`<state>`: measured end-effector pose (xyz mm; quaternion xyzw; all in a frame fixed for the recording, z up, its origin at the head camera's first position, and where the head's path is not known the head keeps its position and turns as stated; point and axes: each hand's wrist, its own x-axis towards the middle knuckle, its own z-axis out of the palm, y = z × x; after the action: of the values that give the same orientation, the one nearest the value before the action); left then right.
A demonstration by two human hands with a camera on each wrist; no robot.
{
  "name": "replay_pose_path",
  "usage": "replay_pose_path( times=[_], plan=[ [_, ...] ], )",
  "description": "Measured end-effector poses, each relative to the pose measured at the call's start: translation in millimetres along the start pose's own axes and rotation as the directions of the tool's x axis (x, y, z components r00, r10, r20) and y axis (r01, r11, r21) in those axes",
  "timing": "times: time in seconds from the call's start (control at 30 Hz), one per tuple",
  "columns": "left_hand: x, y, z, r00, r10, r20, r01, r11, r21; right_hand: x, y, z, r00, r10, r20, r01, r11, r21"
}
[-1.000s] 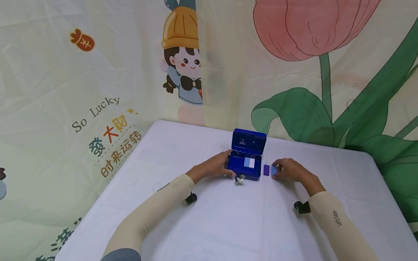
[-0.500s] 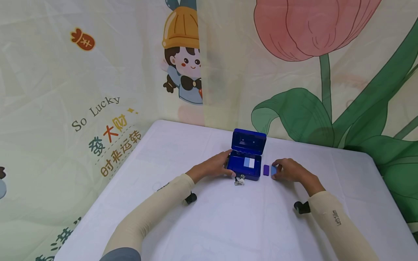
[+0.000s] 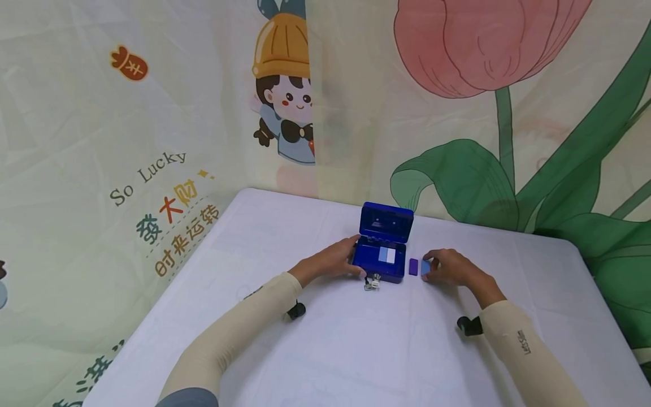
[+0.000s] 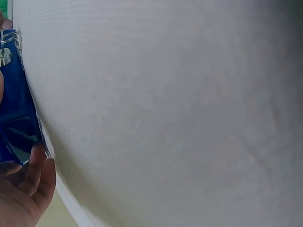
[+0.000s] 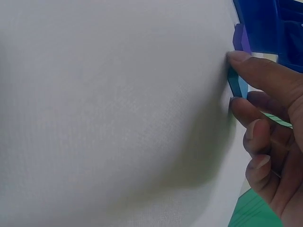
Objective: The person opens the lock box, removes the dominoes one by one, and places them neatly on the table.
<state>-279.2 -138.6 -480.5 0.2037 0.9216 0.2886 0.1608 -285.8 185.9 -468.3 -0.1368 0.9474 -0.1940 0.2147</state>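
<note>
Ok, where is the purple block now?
In the head view, the purple block lies on the table between the open blue box, on its left, and the blue block pinched by the right hand.

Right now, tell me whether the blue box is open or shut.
Open. In the head view, the blue box has its lid raised along the far edge, exposing the inside.

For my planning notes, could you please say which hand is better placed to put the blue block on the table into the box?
Probably the right hand: it pinches the blue block near the open box, while the left hand is occupied holding the box's opposite side.
</note>
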Motion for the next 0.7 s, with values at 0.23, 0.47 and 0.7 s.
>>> replay_pose_path(
  times=[0.23, 0.47, 0.7],
  plan=[
    [0.7, -2.5, 2.3, 1.0, -0.012, -0.001, 0.012, 1.0, 0.0, -1.5, 0.9, -0.8, 1.0, -0.011, -0.002, 0.011, 1.0, 0.0],
    [0.5, -2.6, 2.6, 1.0, -0.021, -0.003, 0.021, 1.0, 0.003, -0.7, -1.9, -5.7, 0.998, -0.048, -0.037, 0.048, 0.999, 0.001],
    [0.9, -0.3, 1.8, 1.0, 0.01, -0.011, -0.011, 1.0, -0.01, 2.8, -11.6, -11.6, 0.991, -0.104, -0.079, 0.105, 0.994, 0.015]
  ],
)
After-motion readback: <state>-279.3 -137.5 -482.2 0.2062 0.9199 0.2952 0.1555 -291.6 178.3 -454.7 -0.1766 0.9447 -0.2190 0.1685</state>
